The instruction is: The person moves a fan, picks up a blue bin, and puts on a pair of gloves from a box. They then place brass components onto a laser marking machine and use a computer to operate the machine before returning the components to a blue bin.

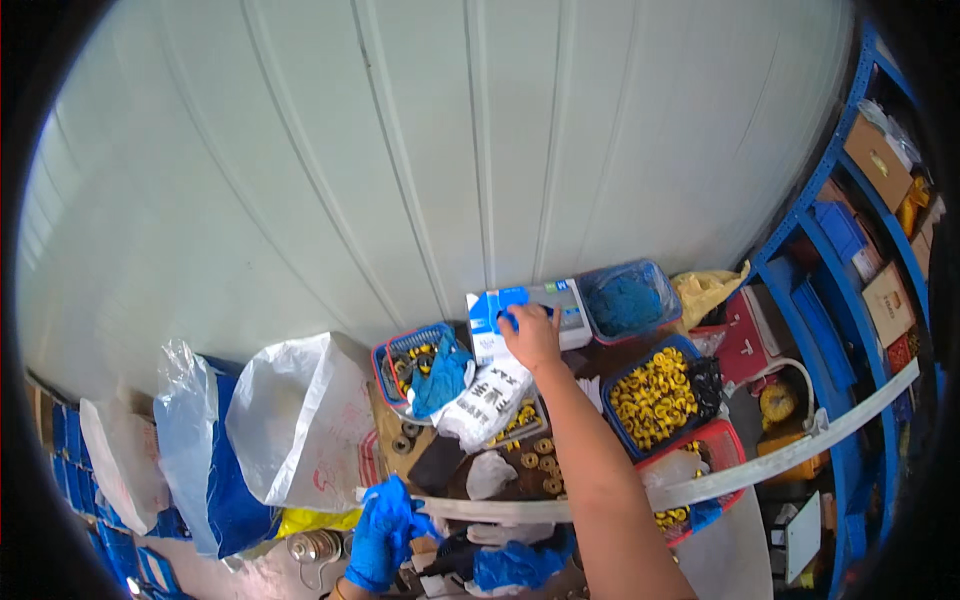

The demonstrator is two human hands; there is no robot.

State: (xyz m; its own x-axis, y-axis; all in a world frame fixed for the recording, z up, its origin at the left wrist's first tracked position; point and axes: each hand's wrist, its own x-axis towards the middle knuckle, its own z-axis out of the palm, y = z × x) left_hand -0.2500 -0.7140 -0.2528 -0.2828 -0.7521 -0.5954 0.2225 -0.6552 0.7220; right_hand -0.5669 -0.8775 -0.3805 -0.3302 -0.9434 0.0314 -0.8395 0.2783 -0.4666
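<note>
My bare right hand (530,338) reaches across the bench to a white, blue and grey glove box (576,318) by the wall. Its fingers bend into the opening on top, against dark blue material; what they pinch is hidden. A blue glove covers my left hand (378,535), low in the view left of the bench. The fingers are bunched among crumpled blue material, and I cannot make out what they hold. Below the box lies a white printed plastic bag (485,405). To its left, a basket (380,362) holds rings and a blue glove (440,382).
A blue basket (605,400) of yellow-and-black parts stands right of my forearm, near a red basket (735,440). A pale curved strip (700,488) crosses the bench front. White plastic bags (300,425) stand at left. Blue shelving (815,235) rises at right. Metal rings (545,463) lie on the bench.
</note>
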